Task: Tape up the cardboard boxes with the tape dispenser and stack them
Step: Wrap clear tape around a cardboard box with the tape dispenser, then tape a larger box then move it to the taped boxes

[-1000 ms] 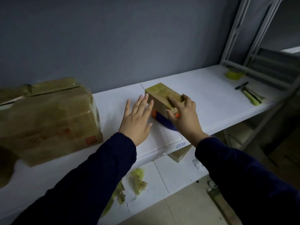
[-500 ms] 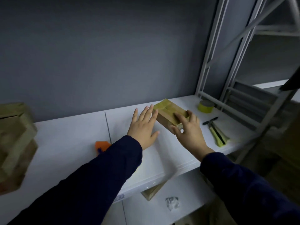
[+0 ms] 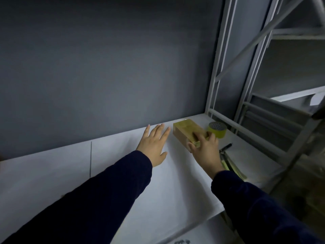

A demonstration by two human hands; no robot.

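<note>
While the right hand (image 3: 204, 152) holds the near end of the small cardboard box (image 3: 184, 130), its fingers (image 3: 195, 136) lie curled over the top face and the thumb sits against the near left side, so this grip is closed on the box. The box rests on the white worktop (image 3: 123, 176), far back and close to the grey wall (image 3: 105, 67), with its long side running away from the person toward the right rear corner. It is covered in glossy yellowish tape.

The left hand (image 3: 154, 147) is spread just to the left of the box, palm down, fingers straight and slightly fanned, with a wide grip that holds nothing. Its fingertips point at the wall and stand apart from the box by a narrow gap. Whether the palm touches the worktop cannot be told.

Just right of the box, behind the right hand, sits a roll of tape (image 3: 218, 131). Nearer the person, partly hidden by the right wrist, lies a tool (image 3: 229, 162) with a black end and a pale green body. A grey metal rack (image 3: 246, 67) rises at the right end of the worktop. Both arms wear dark sleeves (image 3: 105, 191).
</note>
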